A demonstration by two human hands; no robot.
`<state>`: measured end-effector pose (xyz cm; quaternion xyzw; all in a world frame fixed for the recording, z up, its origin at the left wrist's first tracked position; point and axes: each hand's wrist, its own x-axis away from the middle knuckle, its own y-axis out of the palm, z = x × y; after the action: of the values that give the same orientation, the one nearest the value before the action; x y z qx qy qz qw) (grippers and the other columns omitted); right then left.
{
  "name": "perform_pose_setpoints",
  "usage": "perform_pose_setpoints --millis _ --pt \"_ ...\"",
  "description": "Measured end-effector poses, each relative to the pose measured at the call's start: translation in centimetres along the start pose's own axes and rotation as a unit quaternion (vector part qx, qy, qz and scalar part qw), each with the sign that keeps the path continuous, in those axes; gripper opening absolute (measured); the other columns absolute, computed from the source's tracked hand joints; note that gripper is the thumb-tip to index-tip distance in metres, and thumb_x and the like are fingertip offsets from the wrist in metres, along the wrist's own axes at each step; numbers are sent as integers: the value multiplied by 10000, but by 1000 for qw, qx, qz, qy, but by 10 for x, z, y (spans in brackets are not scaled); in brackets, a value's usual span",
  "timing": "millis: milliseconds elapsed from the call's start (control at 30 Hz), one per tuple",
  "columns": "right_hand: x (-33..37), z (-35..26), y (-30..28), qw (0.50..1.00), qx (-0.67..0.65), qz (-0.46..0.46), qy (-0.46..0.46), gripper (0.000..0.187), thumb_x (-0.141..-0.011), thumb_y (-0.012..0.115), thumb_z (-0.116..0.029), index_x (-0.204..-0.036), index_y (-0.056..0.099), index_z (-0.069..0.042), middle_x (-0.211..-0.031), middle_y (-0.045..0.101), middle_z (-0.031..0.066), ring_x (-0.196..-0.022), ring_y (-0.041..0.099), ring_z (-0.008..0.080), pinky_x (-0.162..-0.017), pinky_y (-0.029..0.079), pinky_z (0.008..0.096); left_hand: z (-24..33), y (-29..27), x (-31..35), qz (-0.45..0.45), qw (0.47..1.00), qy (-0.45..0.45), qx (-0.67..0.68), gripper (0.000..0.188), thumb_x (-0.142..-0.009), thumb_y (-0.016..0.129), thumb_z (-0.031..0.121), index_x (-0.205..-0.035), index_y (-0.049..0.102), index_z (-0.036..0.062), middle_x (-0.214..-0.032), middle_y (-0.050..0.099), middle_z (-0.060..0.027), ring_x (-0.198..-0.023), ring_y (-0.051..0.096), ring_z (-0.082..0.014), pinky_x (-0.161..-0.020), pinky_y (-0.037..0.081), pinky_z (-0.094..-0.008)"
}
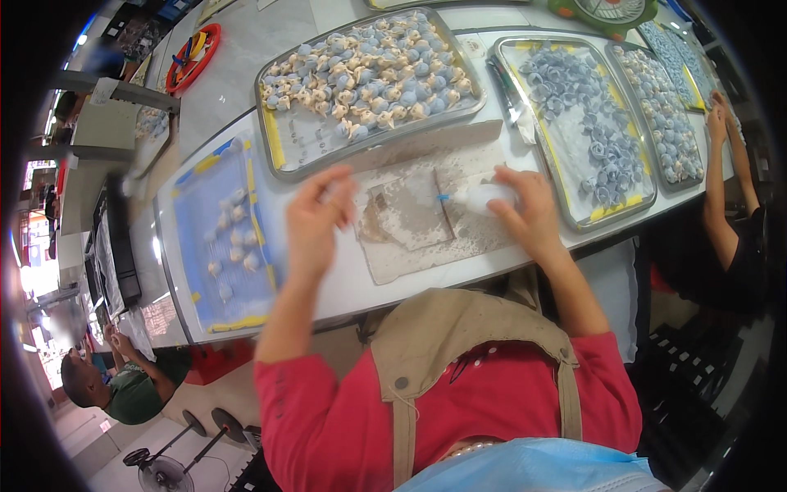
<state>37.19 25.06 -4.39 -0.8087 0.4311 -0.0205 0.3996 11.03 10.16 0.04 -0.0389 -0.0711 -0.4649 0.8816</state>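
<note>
My right hand [531, 211] is closed around a small white squeeze bottle [485, 198], its thin blue tip pointing left. Beneath the bottle lies a worn, stained cardboard sheet [402, 266] on the white table. My left hand [321, 215] is raised at the sheet's left edge, fingers bent and smeared by motion; whether it holds anything small cannot be made out. Left of it, a blue-lined tray [201, 279] with yellow tape carries several small pale blue and cream pieces [238, 238].
Behind the cardboard stands a metal tray [287, 168] crowded with blue and cream figures. To the right are a tray of blue-grey cup-shaped pieces [602, 220] and a narrower full tray [695, 176]. A red basket [215, 41] holds tools. A green fan [566, 10] stands far right. People sit at both sides.
</note>
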Motion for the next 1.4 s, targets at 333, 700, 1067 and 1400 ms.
perform_pose_setpoints --millis 333,700,1067,1400 --pt "21 -16 -4 963 -193 -3 188 301 -725 726 -186 -945 595 -28 -843 591 93 -809 526 206 -737 420 296 -40 81 68 -76 964 -105 232 394 -839 597 15 -1218 495 -18 -1049 587 -106 -857 594 -158 -741 476 -249" --pt "26 -43 -37 993 -113 24 -24 297 -598 809 -155 -806 631 -41 -739 539 41 -729 448 199 -677 379 299 -51 77 75 -62 988 -54 131 376 -800 640 -18 -1165 553 7 -973 565 -35 -777 520 -59 -661 452 -193" --pt "19 -59 -32 997 -41 19 -62 344 -543 842 -218 -750 627 -48 -678 512 50 -713 454 222 -677 359 312 -54 76 76 -71 990 -32 118 368 -789 657 -20 -1145 571 11 -1020 535 -25 -787 508 -53 -654 452 -192" --pt "16 -58 -33 997 -27 24 -67 322 -550 835 -206 -750 631 -56 -680 531 32 -708 455 214 -681 355 310 -49 77 77 -63 988 -57 130 379 -797 657 4 -1161 552 -3 -983 572 -45 -786 541 -71 -667 462 -201"
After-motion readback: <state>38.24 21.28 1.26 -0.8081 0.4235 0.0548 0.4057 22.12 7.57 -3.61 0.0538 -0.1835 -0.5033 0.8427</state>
